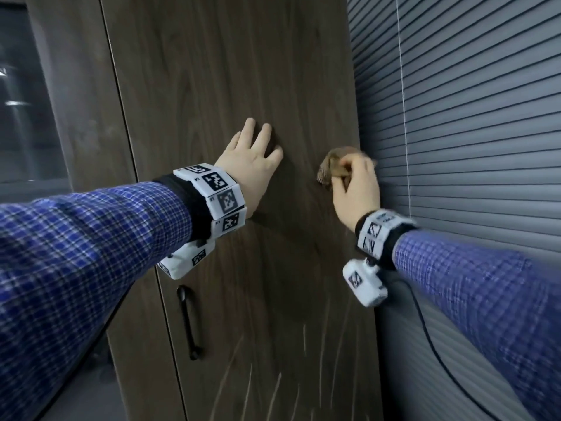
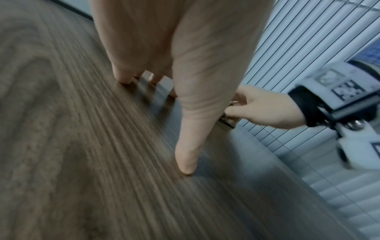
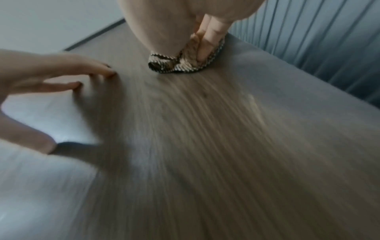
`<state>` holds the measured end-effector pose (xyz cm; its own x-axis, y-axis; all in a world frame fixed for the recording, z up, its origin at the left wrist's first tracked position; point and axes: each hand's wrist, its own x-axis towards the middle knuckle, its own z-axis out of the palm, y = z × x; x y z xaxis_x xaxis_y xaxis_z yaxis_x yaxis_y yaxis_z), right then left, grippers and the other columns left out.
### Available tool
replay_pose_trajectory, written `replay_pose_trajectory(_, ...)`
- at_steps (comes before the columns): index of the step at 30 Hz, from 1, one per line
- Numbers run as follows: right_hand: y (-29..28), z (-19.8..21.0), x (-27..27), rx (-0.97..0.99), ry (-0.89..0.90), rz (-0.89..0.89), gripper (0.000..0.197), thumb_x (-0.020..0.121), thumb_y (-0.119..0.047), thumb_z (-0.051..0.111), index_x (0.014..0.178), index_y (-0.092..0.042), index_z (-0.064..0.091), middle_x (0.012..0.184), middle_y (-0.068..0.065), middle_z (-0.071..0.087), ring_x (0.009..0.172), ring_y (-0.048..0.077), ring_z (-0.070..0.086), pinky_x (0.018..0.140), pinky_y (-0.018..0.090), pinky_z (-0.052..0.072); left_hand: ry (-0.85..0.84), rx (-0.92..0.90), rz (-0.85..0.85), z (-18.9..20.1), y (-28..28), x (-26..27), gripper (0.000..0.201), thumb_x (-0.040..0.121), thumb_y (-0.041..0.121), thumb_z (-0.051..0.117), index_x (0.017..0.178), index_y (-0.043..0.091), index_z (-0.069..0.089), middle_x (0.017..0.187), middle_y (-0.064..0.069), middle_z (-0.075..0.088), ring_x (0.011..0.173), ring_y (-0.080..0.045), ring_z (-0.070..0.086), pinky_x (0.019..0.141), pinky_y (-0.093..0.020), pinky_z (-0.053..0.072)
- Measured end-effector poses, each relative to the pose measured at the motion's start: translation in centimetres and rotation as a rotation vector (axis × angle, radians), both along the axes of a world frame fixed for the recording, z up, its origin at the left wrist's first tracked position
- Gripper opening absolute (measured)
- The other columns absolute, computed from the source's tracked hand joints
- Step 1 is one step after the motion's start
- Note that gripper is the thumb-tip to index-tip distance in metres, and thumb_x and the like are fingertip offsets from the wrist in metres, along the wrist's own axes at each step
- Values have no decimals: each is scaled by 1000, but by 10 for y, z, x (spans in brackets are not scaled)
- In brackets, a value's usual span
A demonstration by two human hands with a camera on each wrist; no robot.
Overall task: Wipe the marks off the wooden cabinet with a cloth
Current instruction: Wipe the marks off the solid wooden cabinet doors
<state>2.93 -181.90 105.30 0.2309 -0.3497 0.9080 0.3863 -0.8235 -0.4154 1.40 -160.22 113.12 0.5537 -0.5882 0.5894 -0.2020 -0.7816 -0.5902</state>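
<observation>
A dark wooden cabinet door (image 1: 230, 71) stands upright before me. My left hand (image 1: 253, 153) lies on it with straight, spread fingers (image 2: 186, 162) pressing the wood (image 2: 82, 146). To its right, near the door's right edge, my right hand (image 1: 353, 183) grips a bunched brown ribbed cloth (image 1: 329, 168) and holds it against the wood (image 3: 205, 146). The cloth (image 3: 180, 63) shows under my curled fingers (image 3: 207, 43) in the right wrist view. Pale streak marks (image 1: 252, 384) cross the lower part of the door. A faint pale smear (image 3: 254, 104) sits below the cloth.
A black pull handle (image 1: 188, 323) is fixed near the door's left edge, below my left wrist. Grey slatted blinds (image 1: 470, 117) with a hanging cord (image 1: 403, 101) fill the right side. A glass panel (image 1: 21, 101) lies left of the cabinet frame.
</observation>
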Motion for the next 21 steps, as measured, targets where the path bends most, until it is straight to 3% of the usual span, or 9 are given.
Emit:
replay_pose_trajectory(3,-3,-84,-2,-46,78,-29,23,88,-8,61,110,-12,59,124,7,49,104,30,57,94,37,46,9,13,-2,0,0,-1,103,80,24,78,158,18,11,165,-18,-9,152,-43,-10,124,-47,10)
replay_pose_trajectory(6,-20,-184,-18,-101,351,-36,27,87,-8,63,113,-14,60,128,1,44,102,28,60,93,31,46,26,13,9,2,1,-3,107,79,25,80,158,18,9,165,-18,-10,152,-43,-11,124,-48,9)
replay_pose_trajectory(9,-29,-211,-26,-148,499,-35,26,89,-9,62,114,-16,59,123,-6,39,101,23,60,91,24,41,30,13,11,1,-1,-5,107,77,24,80,158,17,11,164,-20,-8,151,-44,-10,124,-49,9)
replay_pose_trajectory(12,-21,-145,-22,-156,409,-48,26,91,-10,61,117,-12,59,130,2,42,105,26,58,94,28,41,12,11,8,-1,-4,-4,104,78,22,79,157,17,13,164,-21,-7,151,-46,-9,124,-49,10)
replay_pose_trajectory(15,-5,-31,-11,-177,206,-44,27,91,-11,59,118,-8,60,127,14,48,108,33,54,97,36,43,23,18,8,0,0,-2,104,79,25,78,158,17,11,164,-20,-8,151,-44,-9,124,-48,9)
replay_pose_trajectory(17,10,39,-6,-184,112,-44,26,90,-12,59,115,-9,61,119,16,52,104,33,56,93,35,43,22,23,-3,-1,4,-1,105,80,27,78,159,18,10,165,-19,-7,152,-43,-9,124,-47,9)
replay_pose_trajectory(19,19,76,0,-156,82,-55,25,88,-13,58,112,-13,62,116,14,53,100,29,57,90,30,42,21,25,-9,-2,7,1,111,76,30,82,160,19,9,165,-17,-7,152,-41,-9,124,-46,10)
replay_pose_trajectory(21,21,73,3,-144,59,-44,24,87,-14,57,110,-16,63,115,11,53,98,25,57,88,29,44,6,36,-17,-5,10,4,115,73,33,84,160,20,10,166,-16,-5,153,-40,-7,124,-46,10)
